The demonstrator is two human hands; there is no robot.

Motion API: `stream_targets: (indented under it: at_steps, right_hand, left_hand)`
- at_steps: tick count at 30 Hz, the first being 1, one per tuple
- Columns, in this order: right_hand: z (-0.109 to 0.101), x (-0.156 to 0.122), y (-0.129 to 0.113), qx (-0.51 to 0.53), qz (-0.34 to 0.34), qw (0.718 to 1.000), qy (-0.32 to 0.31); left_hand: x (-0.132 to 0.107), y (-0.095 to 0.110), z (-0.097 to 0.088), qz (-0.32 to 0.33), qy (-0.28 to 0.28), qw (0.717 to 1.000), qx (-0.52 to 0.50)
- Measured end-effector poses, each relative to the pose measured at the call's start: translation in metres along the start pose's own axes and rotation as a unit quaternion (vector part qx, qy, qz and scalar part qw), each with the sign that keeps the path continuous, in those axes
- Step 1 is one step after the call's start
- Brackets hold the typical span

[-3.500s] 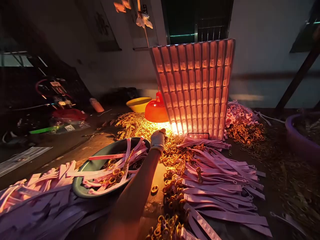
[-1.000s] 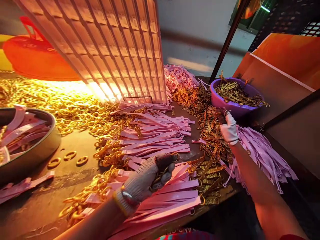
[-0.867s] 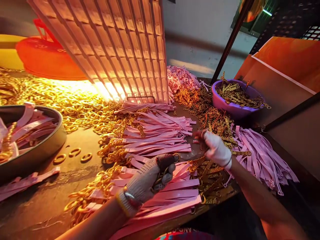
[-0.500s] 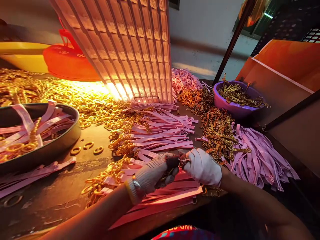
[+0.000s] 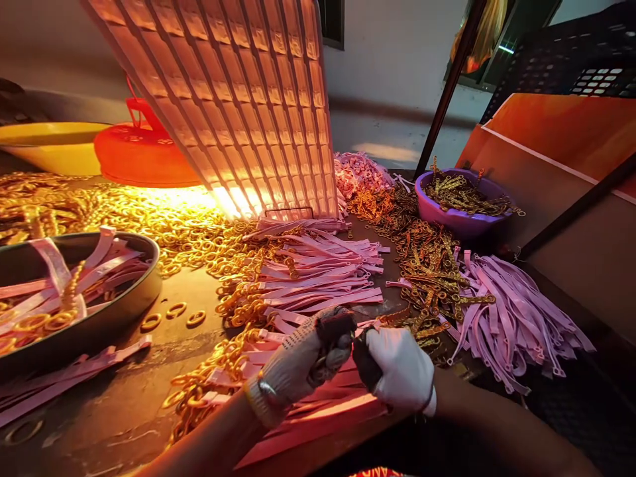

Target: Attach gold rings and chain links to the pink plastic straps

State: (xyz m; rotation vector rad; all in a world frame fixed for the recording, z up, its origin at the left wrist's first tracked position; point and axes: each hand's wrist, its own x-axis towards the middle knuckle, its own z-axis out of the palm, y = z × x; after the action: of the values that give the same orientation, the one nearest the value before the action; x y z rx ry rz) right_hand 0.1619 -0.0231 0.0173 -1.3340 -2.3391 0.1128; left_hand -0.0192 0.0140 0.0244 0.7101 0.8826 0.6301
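Observation:
My left hand (image 5: 311,354), in a pale dotted glove with dark fingertips, is closed in a pinch. Facing it almost fingertip to fingertip is my right hand (image 5: 400,371), in a white glove with a dark thumb area, closed too. What lies between the fingers is small and hidden. Beneath both hands spread pink straps (image 5: 338,397) with gold chain links (image 5: 231,354) at their left ends. Just beyond my right hand lies a pile of gold chain pieces (image 5: 432,278).
A dark round pan (image 5: 149,285) of straps and rings stands left. Behind are a red lamp (image 5: 144,156), a yellow basin (image 5: 54,146) and a ribbed translucent panel (image 5: 238,112). Rightward sit a purple bowl (image 5: 447,218) of chain pieces and a heap of pink straps (image 5: 517,311).
My right hand has turned and lowered, its fingers pointing more toward my left hand. The camera has tilted up slightly, so the scene sits lower in view.

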Motion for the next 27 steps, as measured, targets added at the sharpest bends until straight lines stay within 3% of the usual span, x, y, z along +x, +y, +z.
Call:
stream_targets:
  at_steps: [2,4,7,11,15,21,24,27]
  right_hand:
    - [0.005,-0.004,0.004,0.072,0.047,0.996,0.025]
    - [0.004,-0.005,0.012,0.132,0.093,0.985,0.058]
    - [0.001,-0.002,0.021,0.199,0.129,0.968,0.085]
    - [0.002,0.001,0.027,0.222,0.121,0.965,0.068]
    - [0.002,0.004,0.031,0.186,0.059,0.979,0.049]
    - [-0.006,0.003,0.037,0.072,0.023,0.997,-0.016]
    - [-0.007,0.001,0.039,0.023,0.024,0.999,-0.043]
    - [-0.009,0.000,0.040,-0.001,0.029,0.997,-0.071]
  left_hand:
    - [0.009,0.003,-0.004,0.001,-0.018,0.998,0.066]
    - [0.024,0.013,-0.013,0.040,-0.010,0.972,0.230]
    - [0.061,0.042,-0.033,0.144,0.066,0.867,0.473]
    - [0.121,0.090,-0.056,0.211,0.134,0.781,0.572]
    - [0.167,0.111,-0.056,0.194,0.110,0.718,0.659]
    - [0.198,0.108,-0.049,0.132,0.067,0.681,0.717]
    - [0.199,0.111,-0.053,0.139,0.072,0.688,0.708]
    - [0.184,0.118,-0.059,0.173,0.093,0.714,0.672]
